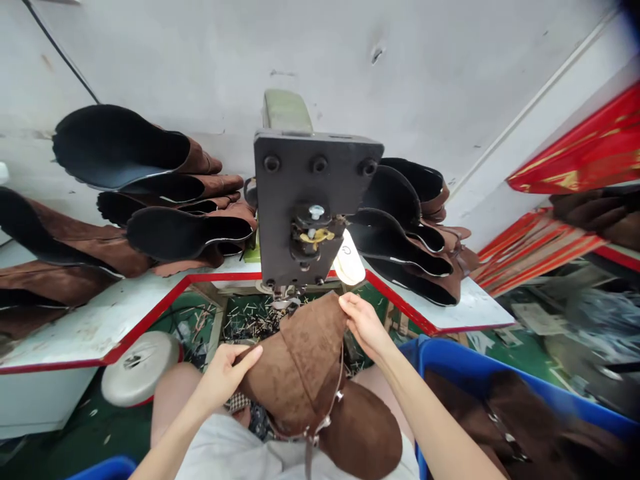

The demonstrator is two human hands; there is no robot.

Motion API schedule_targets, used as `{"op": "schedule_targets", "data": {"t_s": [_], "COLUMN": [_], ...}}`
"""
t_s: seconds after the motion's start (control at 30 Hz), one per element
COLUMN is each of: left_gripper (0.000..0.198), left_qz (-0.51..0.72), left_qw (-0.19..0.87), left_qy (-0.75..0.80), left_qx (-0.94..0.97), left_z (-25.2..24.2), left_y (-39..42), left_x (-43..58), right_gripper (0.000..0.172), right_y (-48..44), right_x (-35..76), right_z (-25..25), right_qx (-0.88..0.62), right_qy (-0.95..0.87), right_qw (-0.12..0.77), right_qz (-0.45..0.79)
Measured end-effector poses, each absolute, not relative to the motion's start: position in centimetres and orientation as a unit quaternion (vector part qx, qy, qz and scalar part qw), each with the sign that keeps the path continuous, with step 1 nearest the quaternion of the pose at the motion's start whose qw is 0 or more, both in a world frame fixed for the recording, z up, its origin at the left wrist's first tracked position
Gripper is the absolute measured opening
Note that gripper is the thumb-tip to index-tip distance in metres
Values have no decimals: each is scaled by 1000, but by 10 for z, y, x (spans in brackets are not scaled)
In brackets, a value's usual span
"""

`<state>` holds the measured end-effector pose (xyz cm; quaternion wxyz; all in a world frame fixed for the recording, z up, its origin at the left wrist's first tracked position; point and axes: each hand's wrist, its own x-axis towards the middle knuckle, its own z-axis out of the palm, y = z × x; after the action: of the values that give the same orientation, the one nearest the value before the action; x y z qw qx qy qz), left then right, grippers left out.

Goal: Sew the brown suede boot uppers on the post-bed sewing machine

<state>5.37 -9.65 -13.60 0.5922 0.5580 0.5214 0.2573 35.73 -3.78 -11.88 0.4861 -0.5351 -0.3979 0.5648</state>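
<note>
A brown suede boot upper (300,360) is stretched between my two hands, low in front of the sewing machine (320,207). My left hand (231,373) pinches its left edge, thumb on top. At its upper right corner, my right hand (364,323) grips the edge between thumb and fingers. A thin strap with metal studs runs down the right side of the piece, and a wide brown flap (365,430) lies over my lap. The machine's needle area sits just above the upper's top edge; whether they touch I cannot tell.
Brown boot shafts with black linings (185,233) lie piled on the red-edged table (150,303) at left, more (410,233) at right. A blue bin (465,360) with brown pieces stands by my right arm. A white round stool-like object (143,370) and scraps are on the floor.
</note>
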Motion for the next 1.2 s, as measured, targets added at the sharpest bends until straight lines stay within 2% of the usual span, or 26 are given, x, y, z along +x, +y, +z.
{"op": "schedule_targets", "data": {"t_s": [0.17, 0.33, 0.4, 0.5, 0.53, 0.67, 0.8, 0.97, 1.13, 1.2], "left_gripper": [76, 89, 81, 48, 43, 49, 43, 50, 50, 42], "left_qz": [253, 246, 264, 286, 288, 264, 238, 196, 65, -5], "left_qw": [585, 642, 633, 578, 562, 545, 489, 391, 277, 276], "left_qy": [558, 471, 442, 447, 453, 454, 454, 557, 681, 701], "left_qx": [531, 552, 578, 621, 629, 653, 706, 706, 675, 657], "left_z": [-167, -144, -128, -115, -114, -120, -123, -138, -172, -183], "left_y": [-93, -81, -75, -69, -68, -69, -66, -42, -41, -59], "left_x": [54, 71, 83, 99, 104, 113, 109, 64, 29, 30], "right_gripper": [44, 29, 26, 24, 24, 22, 20, 23, 26, 30], "right_y": [-52, -72, -77, -78, -77, -75, -76, -71, -56, -50], "right_x": [334, 310, 306, 307, 308, 311, 313, 331, 341, 340], "right_z": [-104, -86, -83, -83, -85, -91, -94, -91, -98, -102], "right_qx": [-518, -469, -464, -477, -482, -496, -483, -496, -572, -594], "right_qy": [-471, -582, -612, -643, -652, -677, -699, -698, -630, -593], "right_qw": [458, 363, 334, 310, 306, 298, 284, 285, 349, 380], "right_qz": [548, 557, 546, 512, 499, 455, 444, 432, 392, 387]}}
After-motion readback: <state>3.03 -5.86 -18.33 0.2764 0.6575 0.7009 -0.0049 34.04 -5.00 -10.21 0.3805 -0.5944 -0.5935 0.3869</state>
